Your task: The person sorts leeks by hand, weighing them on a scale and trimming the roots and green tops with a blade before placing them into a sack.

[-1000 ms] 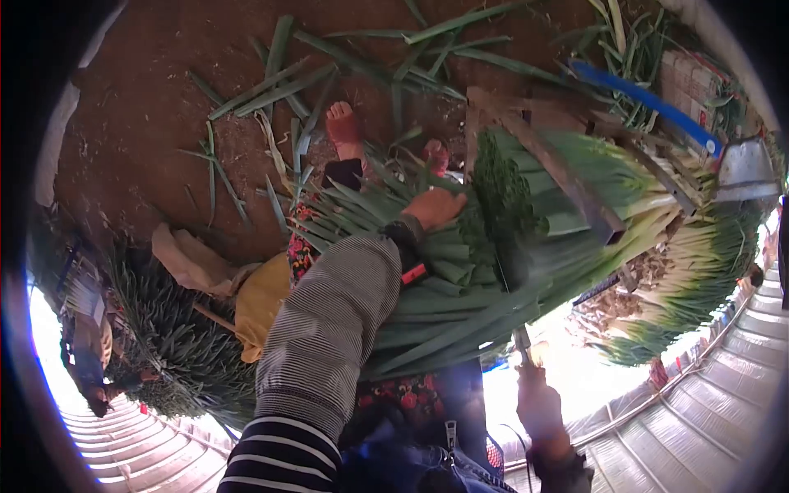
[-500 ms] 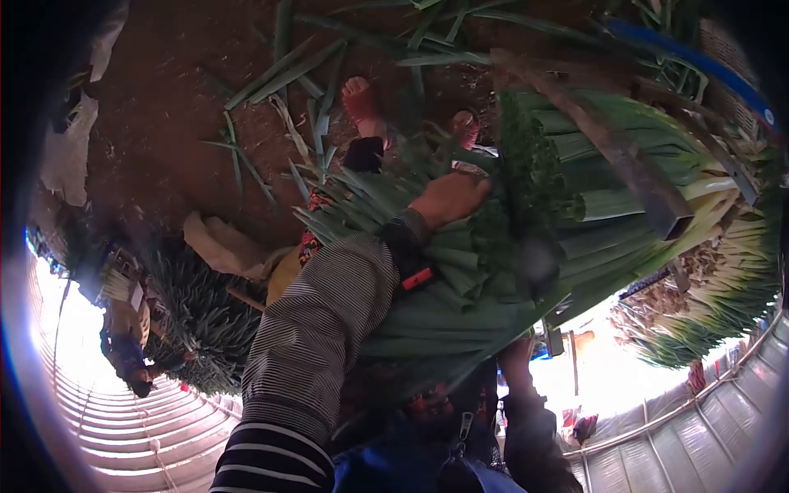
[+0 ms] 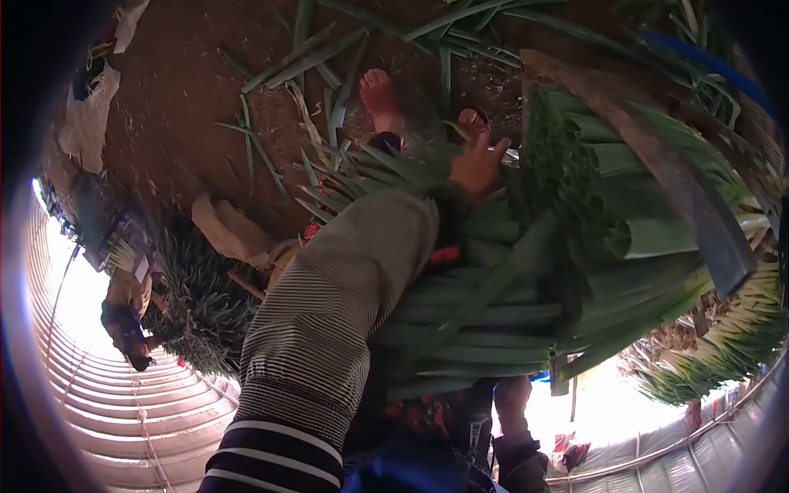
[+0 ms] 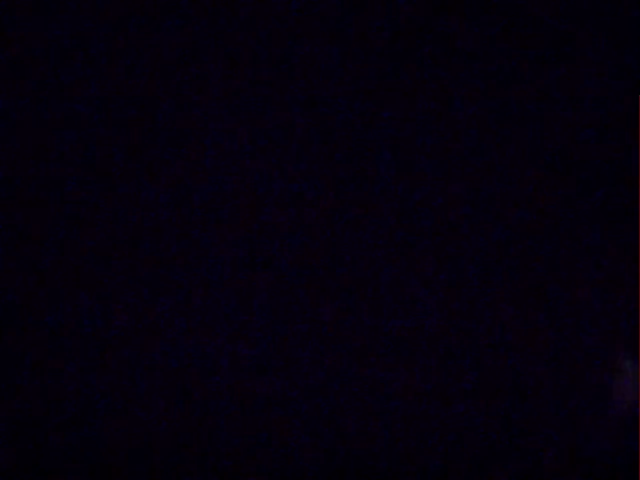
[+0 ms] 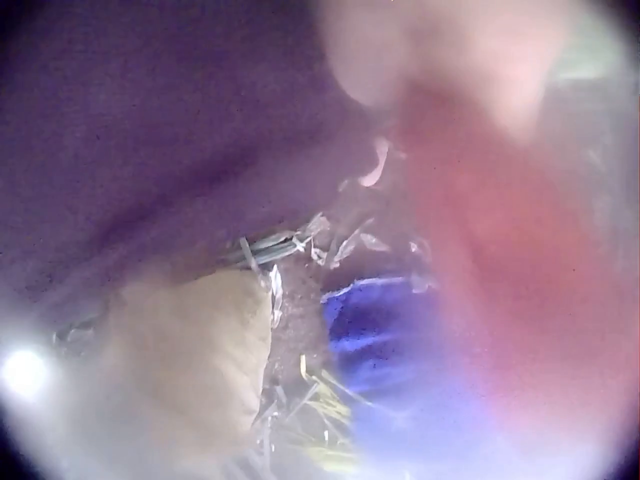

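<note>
My left hand (image 3: pixel 477 171), in a striped sleeve, is over the cut leaf tops (image 3: pixel 394 177) of a big pile of green onions, in the head view. Its index finger is straight and the thumb stands apart. Right of it, the cut ends (image 3: pixel 563 168) of the stacked green onions (image 3: pixel 657 201) form a ragged upright face. My right hand and forearm (image 3: pixel 513 403) come up from below and go behind hanging leaves, which hide the fingers. In the right wrist view, blurred fingers (image 5: pixel 450 50) overlap a red handle-like shape (image 5: pixel 500 240). The left wrist view is black.
A rack bar (image 3: pixel 657 156) slants across the onion pile. Loose leaves (image 3: pixel 312 62) lie on the earth floor near two bare feet (image 3: pixel 382 99). More onions (image 3: pixel 715 329) are heaped at the right. A person (image 3: pixel 127 320) is at the far left beside another heap (image 3: pixel 201 296).
My left hand has moved slightly up and straightened its index finger. My right hand, which showed a knife one second ago, has moved left behind the leaves. The head view has shifted.
</note>
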A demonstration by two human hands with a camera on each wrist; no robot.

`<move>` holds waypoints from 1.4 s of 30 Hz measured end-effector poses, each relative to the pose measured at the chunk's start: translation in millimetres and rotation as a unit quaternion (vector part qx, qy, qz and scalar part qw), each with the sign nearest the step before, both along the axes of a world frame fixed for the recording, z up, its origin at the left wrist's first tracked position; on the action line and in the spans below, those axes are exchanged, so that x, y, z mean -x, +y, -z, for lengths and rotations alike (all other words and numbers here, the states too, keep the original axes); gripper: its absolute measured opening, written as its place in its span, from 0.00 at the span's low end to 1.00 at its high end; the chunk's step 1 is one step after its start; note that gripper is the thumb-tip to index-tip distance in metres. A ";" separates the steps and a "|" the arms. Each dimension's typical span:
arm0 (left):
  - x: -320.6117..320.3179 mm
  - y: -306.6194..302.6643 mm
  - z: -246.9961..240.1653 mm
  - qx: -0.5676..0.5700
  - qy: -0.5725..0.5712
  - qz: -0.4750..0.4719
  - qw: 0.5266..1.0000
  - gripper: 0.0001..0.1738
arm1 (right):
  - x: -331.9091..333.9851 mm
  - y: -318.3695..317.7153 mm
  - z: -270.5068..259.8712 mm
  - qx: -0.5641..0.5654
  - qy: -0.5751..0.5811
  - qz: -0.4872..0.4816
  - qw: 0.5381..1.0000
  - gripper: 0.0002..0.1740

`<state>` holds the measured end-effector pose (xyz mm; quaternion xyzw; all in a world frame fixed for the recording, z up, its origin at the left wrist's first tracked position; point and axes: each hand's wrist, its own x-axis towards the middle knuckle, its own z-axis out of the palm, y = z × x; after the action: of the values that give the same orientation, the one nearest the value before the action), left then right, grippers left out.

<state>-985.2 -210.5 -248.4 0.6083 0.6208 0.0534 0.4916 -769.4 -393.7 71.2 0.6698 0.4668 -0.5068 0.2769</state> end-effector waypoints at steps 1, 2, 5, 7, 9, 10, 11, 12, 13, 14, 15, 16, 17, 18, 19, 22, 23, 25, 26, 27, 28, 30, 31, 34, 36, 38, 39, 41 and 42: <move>-0.6 3.9 9.1 -0.050 0.051 0.038 0.997 0.23 | 10.2 12.4 1.2 -0.091 0.058 0.022 0.994 0.10; -10.1 -8.8 43.9 -0.047 -0.092 -0.058 0.993 0.23 | 12.0 11.7 1.8 -0.102 0.062 0.043 0.992 0.10; -19.4 -19.1 88.7 0.039 -0.281 -0.095 0.954 0.24 | 9.4 5.4 1.4 -0.100 0.050 0.066 0.992 0.10; -11.3 -29.7 100.6 0.094 -0.343 -0.049 0.933 0.24 | 9.6 0.8 4.6 -0.088 0.041 0.062 0.993 0.10; 1.5 -43.5 100.8 0.099 -0.409 -0.019 0.907 0.25 | 14.1 3.5 15.9 -0.087 0.036 0.063 0.994 0.10; 8.1 -49.7 99.1 0.102 -0.438 -0.007 0.893 0.25 | 17.0 5.0 23.1 -0.084 0.034 0.063 0.994 0.10; 10.7 -53.3 98.7 0.106 -0.457 0.002 0.883 0.26 | 19.1 7.2 29.3 -0.081 0.030 0.060 0.994 0.10; 14.7 -58.4 96.1 0.107 -0.476 0.012 0.873 0.26 | 21.4 10.0 36.1 -0.077 0.026 0.054 0.995 0.10; 16.3 -62.3 97.9 0.107 -0.490 0.020 0.865 0.26 | 23.6 11.5 39.3 -0.075 0.022 0.051 0.996 0.10; 17.4 -67.0 99.2 0.103 -0.503 0.027 0.858 0.27 | 24.7 15.3 40.0 -0.070 0.020 0.046 0.996 0.10; 19.1 -72.3 99.4 0.096 -0.514 0.029 0.852 0.27 | 26.8 19.0 50.8 -0.067 0.020 0.039 0.997 0.10; 20.1 -74.5 99.5 0.089 -0.526 0.031 0.845 0.28 | 29.6 19.4 50.4 -0.065 0.018 0.038 0.997 0.10; 20.9 -76.2 99.2 0.084 -0.533 0.035 0.841 0.28 | 32.6 20.3 54.3 -0.066 0.016 0.037 0.997 0.10; 23.1 -77.2 99.9 0.075 -0.542 0.037 0.836 0.29 | 34.5 22.9 59.2 -0.068 0.013 0.036 0.997 0.10; 29.3 -69.6 87.5 0.091 -0.536 0.043 0.838 0.29 | 36.8 24.3 62.2 -0.067 0.011 0.035 0.997 0.10; 31.0 -65.3 82.3 0.115 -0.517 0.055 0.847 0.28 | 41.5 28.4 67.9 -0.062 0.004 0.029 0.998 0.11; 25.9 -68.3 87.3 0.117 -0.510 0.057 0.850 0.28 | 42.2 27.9 66.0 -0.062 0.002 0.028 0.998 0.11; 17.7 -72.2 98.0 0.114 -0.497 0.057 0.858 0.27 | 46.5 24.8 63.3 -0.069 -0.001 0.026 0.997 0.11; 14.0 -75.8 103.0 0.115 -0.492 0.057 0.861 0.27 | 50.9 20.3 59.2 -0.071 0.000 0.030 0.997 0.11; 11.3 -81.1 107.7 0.117 -0.487 0.056 0.864 0.27 | 54.0 16.3 54.6 -0.071 -0.002 0.032 0.997 0.11; 9.1 -84.8 110.7 0.117 -0.484 0.055 0.866 0.27 | 57.6 13.2 52.2 -0.072 -0.004 0.036 0.997 0.11; 6.9 -88.6 116.3 0.116 -0.476 0.056 0.870 0.27 | 62.9 7.2 48.9 -0.076 -0.007 0.041 0.996 0.11; 6.2 -90.7 119.8 0.115 -0.472 0.057 0.872 0.27 | 65.8 6.3 48.1 -0.078 -0.006 0.046 0.996 0.11; -2.0 -98.8 128.8 0.115 -0.462 0.055 0.878 0.26 | 71.0 3.2 40.6 -0.075 -0.009 0.047 0.996 0.11; -8.5 -102.0 134.4 0.110 -0.455 0.056 0.882 0.26 | 72.7 3.4 38.9 -0.073 -0.012 0.046 0.996 0.11; -8.2 -106.3 139.9 0.107 -0.442 0.057 0.889 0.26 | 71.8 6.0 39.3 -0.067 -0.015 0.043 0.997 0.11; -8.3 -109.6 142.0 0.106 -0.437 0.056 0.891 0.26 | 71.5 7.7 39.8 -0.065 -0.017 0.041 0.997 0.12; -10.8 -117.4 149.4 0.097 -0.433 0.055 0.894 0.25 | 70.7 12.4 36.2 -0.059 -0.019 0.036 0.997 0.12; -13.1 -122.5 154.0 0.090 -0.434 0.053 0.895 0.25 | 68.9 15.7 34.1 -0.055 -0.022 0.032 0.998 0.12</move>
<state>-972.1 -332.9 -402.4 0.5099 0.3148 0.2292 0.7670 -838.4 -378.0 37.1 0.7096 0.4661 -0.4738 0.2340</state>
